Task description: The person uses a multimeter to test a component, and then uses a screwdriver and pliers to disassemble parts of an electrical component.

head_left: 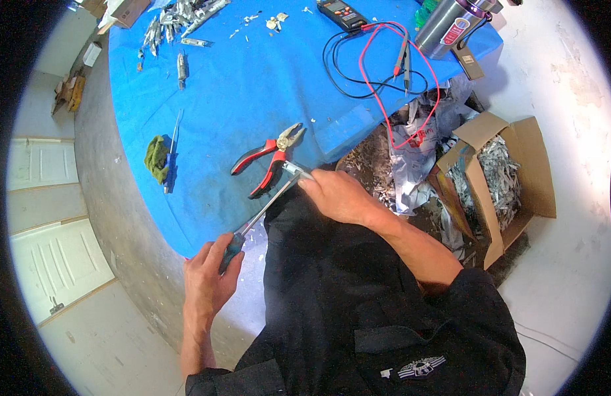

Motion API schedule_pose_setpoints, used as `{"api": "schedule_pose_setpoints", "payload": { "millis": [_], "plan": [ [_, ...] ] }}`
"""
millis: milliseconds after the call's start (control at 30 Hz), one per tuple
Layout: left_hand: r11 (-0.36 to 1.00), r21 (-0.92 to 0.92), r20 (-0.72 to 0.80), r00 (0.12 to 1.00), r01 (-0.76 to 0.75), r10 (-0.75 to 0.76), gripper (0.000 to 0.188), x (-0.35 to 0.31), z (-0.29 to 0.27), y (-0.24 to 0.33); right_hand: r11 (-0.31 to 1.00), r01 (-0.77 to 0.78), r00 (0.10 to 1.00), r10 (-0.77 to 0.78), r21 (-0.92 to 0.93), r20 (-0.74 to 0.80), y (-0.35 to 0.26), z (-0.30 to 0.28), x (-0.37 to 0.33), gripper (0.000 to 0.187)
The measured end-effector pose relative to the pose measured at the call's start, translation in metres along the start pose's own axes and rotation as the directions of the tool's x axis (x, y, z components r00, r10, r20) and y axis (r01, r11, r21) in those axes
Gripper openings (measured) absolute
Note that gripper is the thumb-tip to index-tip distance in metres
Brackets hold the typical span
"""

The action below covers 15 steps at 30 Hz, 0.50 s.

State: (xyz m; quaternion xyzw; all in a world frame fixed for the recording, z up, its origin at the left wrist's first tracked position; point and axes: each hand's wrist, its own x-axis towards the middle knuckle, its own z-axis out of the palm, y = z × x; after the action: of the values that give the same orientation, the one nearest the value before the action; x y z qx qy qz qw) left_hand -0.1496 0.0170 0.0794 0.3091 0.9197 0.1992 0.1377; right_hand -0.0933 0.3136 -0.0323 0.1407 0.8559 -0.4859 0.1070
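Note:
My left hand (210, 274) is closed around the dark handle of a screwdriver (267, 208), whose long shaft slants up to the right. Its tip meets a small white and silver piece (296, 169) pinched in my right hand (342, 198) by the table's near edge. What kind of piece it is, I cannot make out; my fingers cover part of it. Just beyond lie pliers (274, 157) with red and black handles, jaws pointing away. Farther left, a second screwdriver (171, 165) with a blue handle rests beside a crumpled green cloth (156, 158).
A blue cloth covers the table (213, 99). At the back are a heap of silvery pieces (180, 23), a multimeter (343, 13) with red and black leads, and a steel flask (449, 30). Below the right edge stands a cardboard box (540, 171) of silvery scraps.

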Motion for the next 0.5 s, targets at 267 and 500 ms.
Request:
{"api": "schedule_pose_setpoints", "payload": {
  "millis": [267, 500],
  "plan": [
    [0.994, 0.097, -0.016, 0.998, -0.053, 0.054, 0.039, -0.002, -0.001, 0.010, 0.999, -0.033, 0.999, 0.034, -0.038, 0.018, -0.007, -0.004, -0.002, 0.043],
    [0.858, -0.487, 0.131, 0.985, 0.161, -0.111, 0.038, -0.006, 0.002, -0.008, 0.993, -0.031, 1.000, 0.031, -0.115, -0.006, -0.013, -0.005, -0.005, 0.041]
  ]
}}
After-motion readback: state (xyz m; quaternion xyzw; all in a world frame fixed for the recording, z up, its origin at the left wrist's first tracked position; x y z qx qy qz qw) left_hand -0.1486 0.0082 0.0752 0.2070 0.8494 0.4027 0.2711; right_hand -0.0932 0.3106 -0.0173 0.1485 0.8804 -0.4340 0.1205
